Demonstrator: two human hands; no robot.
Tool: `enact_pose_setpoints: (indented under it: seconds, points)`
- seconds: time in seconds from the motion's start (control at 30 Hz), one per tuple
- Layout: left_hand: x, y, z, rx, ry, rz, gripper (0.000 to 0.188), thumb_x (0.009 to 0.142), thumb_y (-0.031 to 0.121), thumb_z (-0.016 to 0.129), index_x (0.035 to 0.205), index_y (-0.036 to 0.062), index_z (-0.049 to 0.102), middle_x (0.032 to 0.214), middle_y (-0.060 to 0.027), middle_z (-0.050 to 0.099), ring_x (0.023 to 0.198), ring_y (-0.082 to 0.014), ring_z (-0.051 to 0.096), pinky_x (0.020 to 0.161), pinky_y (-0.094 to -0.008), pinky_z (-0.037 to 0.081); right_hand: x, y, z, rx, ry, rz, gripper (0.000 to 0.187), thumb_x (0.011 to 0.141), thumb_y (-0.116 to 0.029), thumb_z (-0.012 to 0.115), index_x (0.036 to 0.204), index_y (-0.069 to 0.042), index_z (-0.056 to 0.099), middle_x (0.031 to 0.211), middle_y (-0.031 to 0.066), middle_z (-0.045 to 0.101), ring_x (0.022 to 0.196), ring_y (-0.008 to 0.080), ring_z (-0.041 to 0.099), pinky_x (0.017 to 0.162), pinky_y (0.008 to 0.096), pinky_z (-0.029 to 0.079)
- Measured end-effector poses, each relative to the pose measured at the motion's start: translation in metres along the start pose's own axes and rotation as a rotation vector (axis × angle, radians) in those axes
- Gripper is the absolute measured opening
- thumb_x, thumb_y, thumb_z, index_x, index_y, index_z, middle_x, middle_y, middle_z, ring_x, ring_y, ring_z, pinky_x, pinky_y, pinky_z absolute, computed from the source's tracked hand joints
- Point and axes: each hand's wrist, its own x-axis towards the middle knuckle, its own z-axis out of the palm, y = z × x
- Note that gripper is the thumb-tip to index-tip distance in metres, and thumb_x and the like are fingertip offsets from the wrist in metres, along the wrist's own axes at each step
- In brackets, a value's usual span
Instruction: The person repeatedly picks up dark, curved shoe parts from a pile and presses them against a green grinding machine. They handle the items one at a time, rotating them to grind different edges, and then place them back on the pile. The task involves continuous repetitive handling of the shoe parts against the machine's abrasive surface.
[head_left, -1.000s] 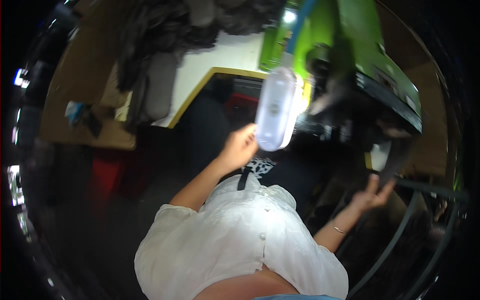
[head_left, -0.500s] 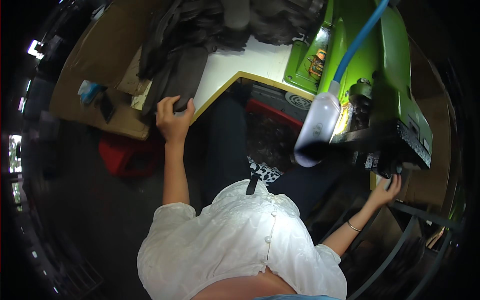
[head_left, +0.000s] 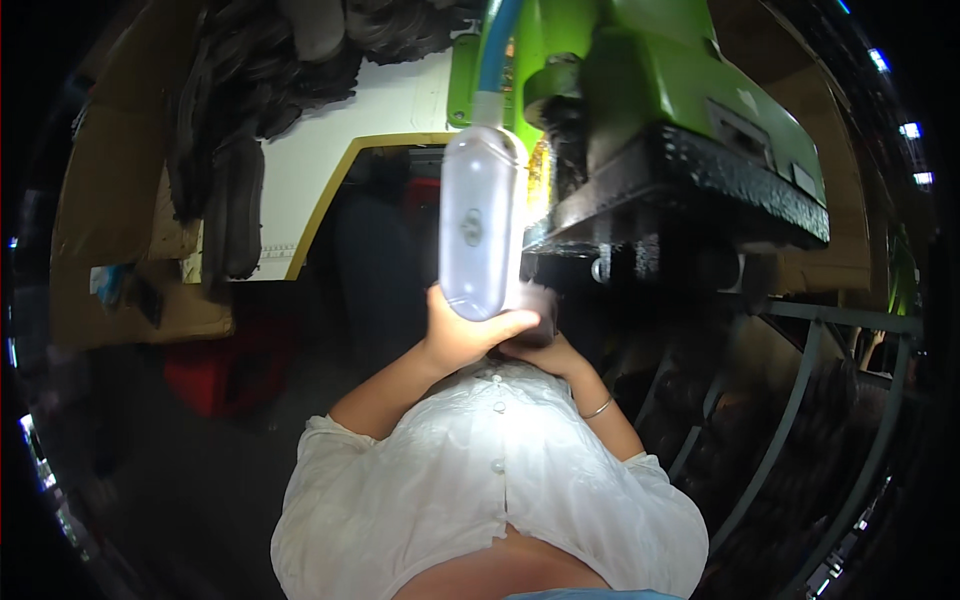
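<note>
In front of my white blouse both hands come together at a small dark grey piece (head_left: 537,312), blurred, that looks like folded cloth. My left hand (head_left: 458,335) grips it from the left, with the thumb laid over its near side. From the right, my right hand (head_left: 550,354) closes on its lower edge, most of its fingers out of sight underneath. A whitish, elongated lamp head (head_left: 483,225) on a blue flexible neck hides part of the left hand. Just beyond stands a green machine (head_left: 660,75) with a black underside.
Heaps of dark pieces (head_left: 270,75) and a long dark stack (head_left: 237,205) lie on the white, yellow-edged table (head_left: 310,165). Cardboard (head_left: 110,200) is at the left, with a red crate (head_left: 220,370) below. Metal bars (head_left: 775,430) stand at the right.
My left hand has left the long dark stack and come to the middle. My right hand has moved left from under the machine. Both now hold a dark piece; the view has swung right.
</note>
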Motion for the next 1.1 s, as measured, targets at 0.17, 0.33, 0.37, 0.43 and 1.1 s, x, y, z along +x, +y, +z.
enact_pose_setpoints:
  seconds: [0.17,0.33,0.37,0.43,1.1]
  points:
    - [0.018,-0.011,0.028,0.181,-0.265,-0.310,0.034,0.080,0.027,0.062,0.104,0.0021,0.059,0.100,-0.0118,0.059,0.089,-0.0218,0.057,0.080,-0.0323,0.044,-0.003,0.012,0.021,0.161,-0.092,-0.005,0.041,0.077,-0.021,0.067,0.109,0.002,0.055,0.108,0.0127,0.057,0.098,0.0194,0.053,0.084,0.0310,0.043]
    - [0.019,-0.007,0.010,0.150,-0.267,-0.315,0.034,0.082,0.023,0.061,0.109,0.0027,0.056,0.105,-0.0111,0.058,0.093,-0.0183,0.056,0.079,-0.0312,0.045,-0.010,0.042,0.014,-0.180,-0.176,-0.058,0.042,0.078,-0.025,0.065,0.110,0.001,0.054,0.108,0.0156,0.055,0.102,0.0232,0.051,0.088,0.0333,0.041]
    - [0.015,-0.007,0.010,0.028,-0.243,-0.268,0.035,0.083,0.023,0.061,0.111,0.0026,0.055,0.105,-0.0104,0.058,0.091,-0.0171,0.056,0.076,-0.0314,0.046,-0.016,0.050,0.008,-0.221,-0.165,-0.107,0.043,0.077,-0.025,0.065,0.110,0.001,0.054,0.108,0.0157,0.055,0.102,0.0232,0.051,0.088,0.0334,0.041]
    - [0.010,-0.014,0.002,0.013,-0.182,-0.227,0.032,0.084,0.019,0.059,0.110,0.0012,0.054,0.099,-0.0066,0.059,0.086,-0.0126,0.055,0.073,-0.0287,0.046,-0.037,0.014,-0.006,-0.073,-0.111,-0.042,0.042,0.072,-0.018,0.071,0.107,0.000,0.057,0.103,0.0126,0.059,0.098,0.0204,0.053,0.087,0.0316,0.041]
    - [-0.025,-0.009,-0.096,-0.268,0.156,-0.471,0.031,0.085,0.007,0.044,0.114,-0.0024,0.042,0.100,-0.0065,0.055,0.089,-0.0106,0.054,0.078,-0.0257,0.044,-0.016,-0.069,-0.042,0.354,0.050,-0.701,0.043,0.061,0.001,0.057,0.104,0.005,0.055,0.099,0.0099,0.060,0.090,0.0176,0.057,0.082,0.0282,0.044]
